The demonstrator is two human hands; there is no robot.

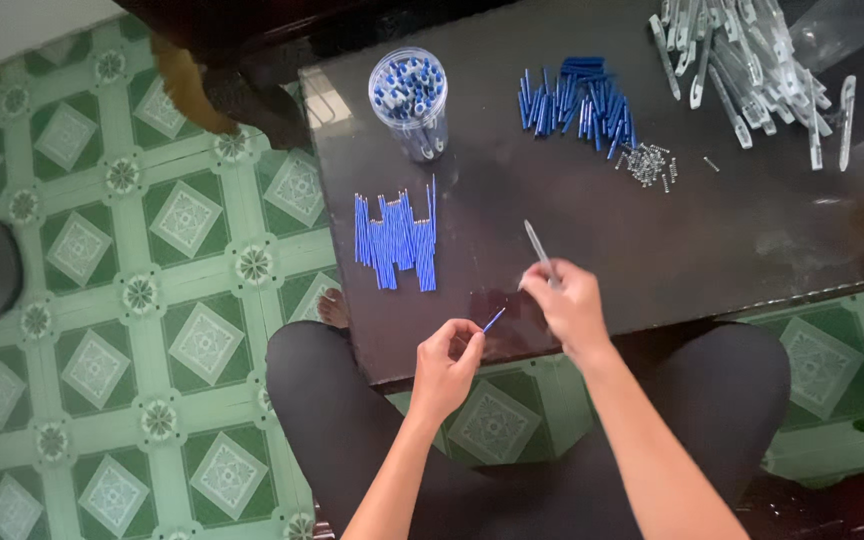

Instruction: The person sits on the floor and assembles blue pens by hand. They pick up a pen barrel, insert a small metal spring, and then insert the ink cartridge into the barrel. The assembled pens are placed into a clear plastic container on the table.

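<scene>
My left hand (445, 358) pinches a thin blue pen refill (493, 320) near the table's front edge, its tip pointing up and right. My right hand (570, 303) grips a clear plastic pen barrel (537, 247) that sticks up and to the left. The two hands are close together, with the refill's tip a little short of my right hand. A row of blue refills (397, 241) lies on the dark table (732, 250) to the left of my hands.
A clear round jar (410, 95) of blue pieces stands at the back left. Short blue pieces (577, 100) and small metal springs (649, 163) lie behind. Clear pen barrels (742, 60) are piled at the back right. Green patterned floor tiles (112, 300) lie to the left.
</scene>
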